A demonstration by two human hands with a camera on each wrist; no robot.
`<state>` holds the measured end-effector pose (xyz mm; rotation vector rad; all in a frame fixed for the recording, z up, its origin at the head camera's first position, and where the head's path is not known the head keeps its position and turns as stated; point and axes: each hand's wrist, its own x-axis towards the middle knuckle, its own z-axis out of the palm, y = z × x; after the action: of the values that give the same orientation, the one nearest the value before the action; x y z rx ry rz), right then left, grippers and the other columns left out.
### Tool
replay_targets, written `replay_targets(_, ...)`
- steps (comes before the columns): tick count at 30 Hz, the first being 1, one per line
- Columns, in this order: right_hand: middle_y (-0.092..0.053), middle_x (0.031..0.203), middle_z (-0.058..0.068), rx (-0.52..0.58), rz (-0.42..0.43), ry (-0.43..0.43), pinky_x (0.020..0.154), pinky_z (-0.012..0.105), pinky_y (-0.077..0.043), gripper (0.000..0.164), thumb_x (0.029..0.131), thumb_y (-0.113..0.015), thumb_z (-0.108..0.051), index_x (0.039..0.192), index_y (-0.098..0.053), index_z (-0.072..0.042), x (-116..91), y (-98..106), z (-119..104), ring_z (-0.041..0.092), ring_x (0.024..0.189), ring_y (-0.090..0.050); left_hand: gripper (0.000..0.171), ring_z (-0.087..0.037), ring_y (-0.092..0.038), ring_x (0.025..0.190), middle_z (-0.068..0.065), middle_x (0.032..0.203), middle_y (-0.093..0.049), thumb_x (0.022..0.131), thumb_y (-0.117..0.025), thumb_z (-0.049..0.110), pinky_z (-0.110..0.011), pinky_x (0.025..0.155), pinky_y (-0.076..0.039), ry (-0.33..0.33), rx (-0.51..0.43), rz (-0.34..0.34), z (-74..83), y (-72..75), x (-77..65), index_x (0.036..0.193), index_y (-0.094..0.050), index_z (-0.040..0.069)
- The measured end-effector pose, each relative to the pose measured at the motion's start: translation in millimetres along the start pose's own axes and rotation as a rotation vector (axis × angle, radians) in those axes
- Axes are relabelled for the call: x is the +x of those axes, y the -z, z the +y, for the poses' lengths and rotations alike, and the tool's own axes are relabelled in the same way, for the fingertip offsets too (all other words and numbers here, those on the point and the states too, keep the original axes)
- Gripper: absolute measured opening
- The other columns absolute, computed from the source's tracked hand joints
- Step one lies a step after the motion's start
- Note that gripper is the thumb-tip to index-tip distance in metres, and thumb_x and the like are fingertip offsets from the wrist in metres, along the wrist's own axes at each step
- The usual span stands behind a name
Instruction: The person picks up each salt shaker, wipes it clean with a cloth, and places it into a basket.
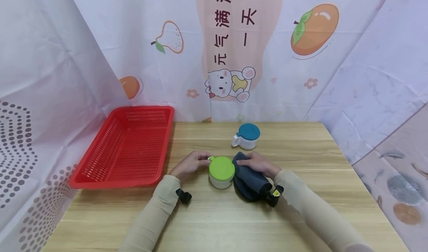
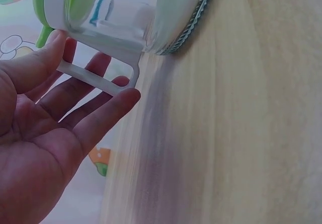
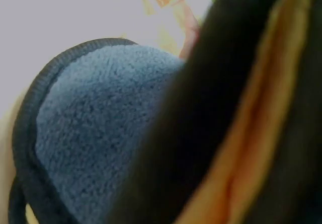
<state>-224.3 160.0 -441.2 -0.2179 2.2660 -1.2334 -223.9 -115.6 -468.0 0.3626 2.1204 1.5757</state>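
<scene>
A glass seasoning jar (image 1: 222, 173) with a green lid and a white handle stands near the middle of the table. My left hand (image 1: 193, 164) holds it by the handle (image 2: 93, 78), thumb near the lid and fingers at the handle's far side, as the left wrist view shows. On the jar's right side, my right hand (image 1: 260, 163) grips a bunched dark blue cloth (image 1: 247, 177) close against the jar. The cloth (image 3: 105, 118) has fuzzy blue pile and a dark stitched edge in the right wrist view. That hand's fingers are partly hidden by the cloth.
A second jar (image 1: 248, 136) with a blue lid and white handle stands behind, slightly right. At the left is a red perforated plastic basket (image 1: 167, 144). A printed curtain (image 1: 267, 107) hangs along the back edge of the wooden table (image 1: 214, 226).
</scene>
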Motion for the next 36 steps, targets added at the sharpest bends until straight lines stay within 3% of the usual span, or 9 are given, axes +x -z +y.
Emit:
replay_targets(4,-0.031,0.054,-0.006,-0.003,-0.009,-0.019,0.051,0.023,-0.031,0.040,0.082,-0.062,-0.037,0.059,-0.042,-0.012,4.7,1.8,-2.4,0.010,0.051,-0.036,0.023,-0.009,-0.055,0.100,0.000,0.108,-0.063,0.087,-0.058,0.020,-0.029,0.092,-0.044,0.023,0.003,0.002,-1.7,0.2,-0.2,0.109,-0.063,0.017)
replay_targets(8,-0.032,0.056,-0.005,0.004,-0.024,-0.065,0.052,0.023,-0.034,0.043,0.081,-0.063,-0.041,0.061,-0.040,-0.011,12.5,4.0,-3.1,0.011,0.054,-0.039,0.024,-0.009,-0.055,0.102,0.000,0.110,-0.063,0.087,-0.058,0.019,-0.028,0.092,-0.045,0.032,-0.032,0.005,-2.5,0.2,-0.7,0.111,-0.063,0.017)
replay_targets(12,-0.055,0.084,-0.002,-0.002,-0.029,-0.067,0.064,0.023,-0.041,0.038,0.078,-0.065,-0.045,0.087,-0.059,-0.008,19.8,5.7,-5.3,0.012,0.076,-0.051,0.026,-0.009,-0.056,0.103,-0.002,0.112,-0.062,0.086,-0.059,0.019,-0.028,0.091,-0.046,0.025,-0.066,0.008,-2.0,0.5,-0.3,0.112,-0.063,0.014)
replay_targets(16,-0.059,0.110,0.006,-0.032,-0.047,-0.033,0.071,0.025,-0.044,0.046,0.078,-0.065,-0.044,0.108,-0.062,-0.009,25.3,6.9,-9.0,0.016,0.092,-0.054,0.028,-0.010,-0.055,0.105,-0.001,0.114,-0.062,0.085,-0.060,0.022,-0.028,0.091,-0.046,0.026,-0.057,0.016,-1.9,0.6,-0.1,0.112,-0.063,0.016)
replay_targets(20,-0.060,0.087,0.003,-0.075,-0.059,-0.019,0.064,0.025,-0.043,0.035,0.078,-0.065,-0.041,0.086,-0.063,-0.008,29.6,7.7,-13.5,0.016,0.078,-0.053,0.029,-0.011,-0.054,0.108,0.000,0.115,-0.062,0.084,-0.061,0.023,-0.028,0.093,-0.045,0.027,-0.036,0.022,-2.9,-0.3,0.6,0.113,-0.063,0.020)
replay_targets(24,-0.056,0.081,-0.001,-0.116,-0.048,-0.023,0.063,0.025,-0.040,0.036,0.075,-0.068,-0.044,0.082,-0.061,-0.010,37.4,8.8,-16.6,0.015,0.075,-0.050,0.028,-0.012,-0.053,0.109,0.000,0.115,-0.062,0.084,-0.061,0.024,-0.028,0.093,-0.044,0.025,-0.037,0.020,-4.3,-0.1,1.7,0.112,-0.063,0.021)
replay_targets(27,-0.059,0.094,0.002,-0.135,-0.041,-0.031,0.067,0.026,-0.040,0.042,0.072,-0.070,-0.046,0.093,-0.064,-0.010,43.2,9.0,-18.6,0.016,0.084,-0.051,0.028,-0.012,-0.052,0.110,0.001,0.116,-0.062,0.084,-0.062,0.026,-0.030,0.095,-0.044,0.019,-0.022,0.023,-4.1,0.4,1.7,0.111,-0.063,0.022)
replay_targets(29,-0.059,0.094,0.002,-0.143,-0.041,-0.034,0.068,0.025,-0.040,0.041,0.072,-0.070,-0.046,0.092,-0.065,-0.011,46.6,8.7,-19.8,0.017,0.085,-0.051,0.027,-0.012,-0.052,0.111,0.002,0.115,-0.062,0.084,-0.062,0.027,-0.030,0.095,-0.043,0.016,-0.011,0.025,-4.4,0.8,2.0,0.111,-0.064,0.023)
replay_targets(36,-0.035,0.063,-0.005,-0.202,-0.029,0.044,0.061,0.024,-0.034,0.043,0.072,-0.071,-0.043,0.060,-0.045,-0.011,56.4,6.2,-26.0,0.014,0.067,-0.042,0.029,-0.011,-0.052,0.110,0.003,0.115,-0.062,0.083,-0.063,0.029,-0.031,0.097,-0.042,0.020,-0.023,0.023,-3.3,-0.1,1.7,0.111,-0.064,0.023)
